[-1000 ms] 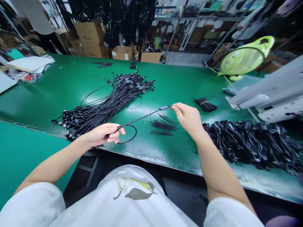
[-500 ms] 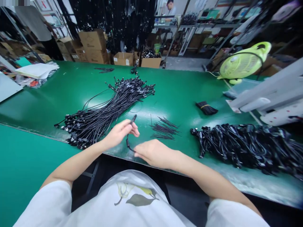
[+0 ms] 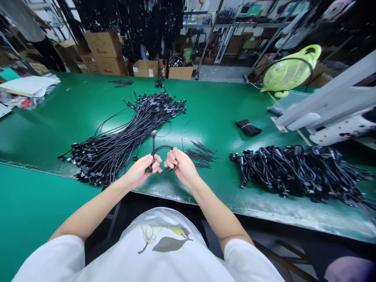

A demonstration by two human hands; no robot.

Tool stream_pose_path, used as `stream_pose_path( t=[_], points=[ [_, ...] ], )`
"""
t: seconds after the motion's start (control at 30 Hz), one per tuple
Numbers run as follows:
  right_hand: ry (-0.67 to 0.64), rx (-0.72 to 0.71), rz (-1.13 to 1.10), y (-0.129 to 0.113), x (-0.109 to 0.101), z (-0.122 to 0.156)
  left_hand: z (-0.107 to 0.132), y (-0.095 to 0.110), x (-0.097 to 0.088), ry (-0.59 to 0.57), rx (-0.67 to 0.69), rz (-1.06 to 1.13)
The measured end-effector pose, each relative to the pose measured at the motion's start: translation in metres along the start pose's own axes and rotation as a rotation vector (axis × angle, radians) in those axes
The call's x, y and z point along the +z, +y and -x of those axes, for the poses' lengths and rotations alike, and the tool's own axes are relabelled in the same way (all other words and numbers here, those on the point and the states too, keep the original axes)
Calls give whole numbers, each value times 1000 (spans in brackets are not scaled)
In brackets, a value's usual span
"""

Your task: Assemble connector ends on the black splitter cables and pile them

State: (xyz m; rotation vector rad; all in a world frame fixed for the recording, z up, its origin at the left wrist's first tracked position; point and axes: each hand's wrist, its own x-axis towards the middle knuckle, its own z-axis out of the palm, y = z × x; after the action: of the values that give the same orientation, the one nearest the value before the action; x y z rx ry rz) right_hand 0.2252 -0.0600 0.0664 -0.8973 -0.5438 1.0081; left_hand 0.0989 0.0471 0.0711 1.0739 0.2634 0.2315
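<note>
A black cable (image 3: pixel 163 147) is bent into a loop between my two hands, above the table's near edge. My left hand (image 3: pixel 143 167) is closed round one side of it, and a connector end sticks up past the fingers. The fingers of my right hand (image 3: pixel 182 164) pinch the loop's other side. Left of the hands lies a large bundle of straight black cables (image 3: pixel 129 133) with connectors at both ends. Loose thin black ties (image 3: pixel 201 154) lie just beyond my right hand. Folded black cables (image 3: pixel 296 172) are heaped on the right.
A banded bunch of black ties (image 3: pixel 248 127) lies on the green table (image 3: pixel 211 105). A lime-green fan (image 3: pixel 288 72) and white posts (image 3: pixel 326 100) stand at the right. Papers (image 3: pixel 31 86) lie at far left. Cardboard boxes (image 3: pixel 104 51) and a person (image 3: pixel 23 21) are beyond the table.
The cable went from a short bent length to a rounded loop. My right hand moved up and away from me, level with the left. The view shifted slightly.
</note>
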Motion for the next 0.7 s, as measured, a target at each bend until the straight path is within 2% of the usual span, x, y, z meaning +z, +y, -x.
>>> stream_pose_path(
  t=[0.07,0.13,0.2,0.3,0.37,0.47,0.53,0.6,0.7],
  points=[
    [23,9,-199,0,7,0,4,-11,2,29,-1,-18],
    [43,-4,-283,0,13,0,9,-21,5,95,25,-36],
    [73,-57,-263,2,18,0,12,-28,8,157,49,-52],
    [39,-79,-186,6,27,4,15,-35,11,187,50,-58],
    [42,-40,-155,7,31,7,16,-37,11,147,-12,-49],
    [134,22,-86,7,33,10,18,-40,11,0,-100,-56],
    [155,44,-11,6,31,9,19,-42,12,-53,-81,-105],
    [153,44,47,6,28,7,19,-43,13,-58,-42,-169],
    [147,-6,-5,7,23,0,17,-43,16,-73,-40,-199]
  ],
)
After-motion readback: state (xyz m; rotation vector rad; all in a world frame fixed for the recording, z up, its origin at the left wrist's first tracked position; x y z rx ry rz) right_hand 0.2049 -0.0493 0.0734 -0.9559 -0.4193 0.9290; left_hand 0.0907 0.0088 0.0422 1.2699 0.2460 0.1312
